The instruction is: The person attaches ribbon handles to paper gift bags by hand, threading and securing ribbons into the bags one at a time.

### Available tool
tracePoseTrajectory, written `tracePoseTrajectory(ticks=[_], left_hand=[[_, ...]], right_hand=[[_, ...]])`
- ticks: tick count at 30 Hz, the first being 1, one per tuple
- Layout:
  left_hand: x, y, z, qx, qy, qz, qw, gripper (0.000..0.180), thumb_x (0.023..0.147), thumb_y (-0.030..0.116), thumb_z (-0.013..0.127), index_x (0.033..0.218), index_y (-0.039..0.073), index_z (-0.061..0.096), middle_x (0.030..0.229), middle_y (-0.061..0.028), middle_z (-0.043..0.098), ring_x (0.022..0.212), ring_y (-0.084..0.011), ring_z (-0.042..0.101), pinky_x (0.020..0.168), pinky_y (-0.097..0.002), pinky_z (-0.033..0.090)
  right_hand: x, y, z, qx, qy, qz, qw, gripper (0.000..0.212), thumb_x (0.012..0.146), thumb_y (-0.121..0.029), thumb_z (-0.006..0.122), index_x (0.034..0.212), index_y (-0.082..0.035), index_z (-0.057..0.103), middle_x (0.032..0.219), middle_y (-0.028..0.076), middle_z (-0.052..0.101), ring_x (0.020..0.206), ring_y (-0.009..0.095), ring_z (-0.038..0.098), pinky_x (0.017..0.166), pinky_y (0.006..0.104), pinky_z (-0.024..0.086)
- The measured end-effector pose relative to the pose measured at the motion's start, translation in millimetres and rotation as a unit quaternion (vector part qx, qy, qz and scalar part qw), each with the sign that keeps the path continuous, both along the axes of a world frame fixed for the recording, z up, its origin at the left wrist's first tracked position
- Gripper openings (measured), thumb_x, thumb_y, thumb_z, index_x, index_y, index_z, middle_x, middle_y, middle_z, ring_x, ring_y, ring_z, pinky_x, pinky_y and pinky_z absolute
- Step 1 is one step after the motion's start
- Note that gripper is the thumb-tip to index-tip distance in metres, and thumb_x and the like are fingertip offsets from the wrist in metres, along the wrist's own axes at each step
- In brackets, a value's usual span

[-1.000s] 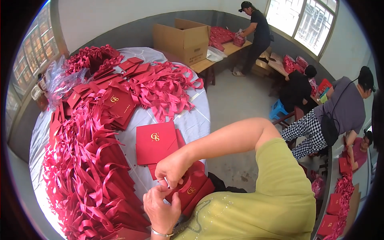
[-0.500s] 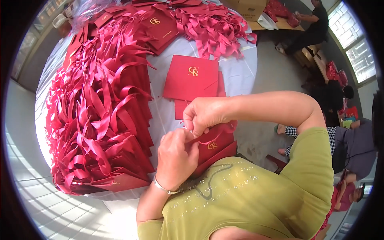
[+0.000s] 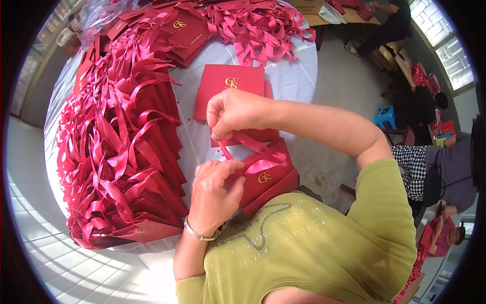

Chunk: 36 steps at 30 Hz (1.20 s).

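Note:
A red paper bag (image 3: 271, 172) with a gold emblem lies at the table's near edge, close against my body. My right hand (image 3: 238, 114) is raised above it, pinching a red ribbon (image 3: 250, 142) that runs down to the bag in a loop. At the bag's left edge, my left hand (image 3: 215, 185) has its fingers closed on the bag's rim; the fingertips are partly hidden. Just beyond my right hand, flat red bags (image 3: 228, 73) lie stacked, partly covered by that hand.
Many red bags with ribbon handles (image 3: 121, 152) stand in a dense row on the left of the white-covered table (image 3: 298, 91). Loose ribbons (image 3: 258, 30) heap at the far side. On the right are a blue stool (image 3: 385, 117) and other people at work.
My right hand has lifted up and away from my left hand, drawing the ribbon into a longer loop. My left hand has shifted slightly left and stays by the bag.

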<state>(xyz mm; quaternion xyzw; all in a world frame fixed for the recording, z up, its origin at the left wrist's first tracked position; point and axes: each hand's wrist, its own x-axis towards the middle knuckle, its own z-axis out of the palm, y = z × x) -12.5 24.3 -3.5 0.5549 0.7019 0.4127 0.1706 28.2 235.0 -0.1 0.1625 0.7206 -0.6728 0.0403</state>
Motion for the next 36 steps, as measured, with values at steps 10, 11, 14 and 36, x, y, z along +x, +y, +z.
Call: tracePoseTrajectory(ticks=[10,11,14,36], left_hand=[[1.5,2.6,-0.2,-0.014,0.050,0.006,0.999,0.031,0.068,0.006,0.083,0.097,0.005,0.070,0.086,-0.0096,0.070,0.082,-0.0259,0.066,0.078,-0.0370,0.051],[1.0,2.4,-0.6,-0.014,0.050,0.006,0.999,0.031,0.068,0.006,0.083,0.097,0.005,0.070,0.086,-0.0096,0.070,0.082,-0.0259,0.066,0.078,-0.0370,0.051],[0.7,3.1,-2.3,-0.017,0.034,-0.003,0.999,0.032,0.069,0.006,0.083,0.098,0.005,0.070,0.086,-0.0096,0.070,0.082,-0.0258,0.066,0.079,-0.0373,0.050],[5.3,10.9,-6.2,0.076,0.195,-0.043,0.977,0.016,0.076,0.010,0.075,0.090,0.012,0.066,0.075,-0.0030,0.061,0.071,-0.0220,0.063,0.067,-0.0370,0.047]], right_hand=[[-0.5,2.0,-8.2,-0.062,0.059,-0.065,0.994,0.018,0.078,0.001,0.076,0.084,-0.005,0.061,0.076,0.004,0.068,0.068,0.010,0.066,0.060,0.0245,0.051],[-1.0,2.5,-12.9,-0.065,0.085,-0.069,0.992,0.017,0.079,0.000,0.076,0.084,-0.005,0.061,0.077,0.004,0.068,0.067,0.010,0.066,0.060,0.0236,0.050],[-0.3,5.3,-13.0,-0.072,0.114,-0.076,0.988,0.016,0.081,-0.002,0.076,0.085,-0.006,0.061,0.077,0.003,0.069,0.066,0.009,0.066,0.060,0.0221,0.049],[1.2,3.2,-19.0,-0.025,0.089,-0.083,0.992,0.010,0.085,-0.002,0.071,0.090,-0.002,0.062,0.078,0.005,0.068,0.065,0.010,0.065,0.059,0.0230,0.051]])
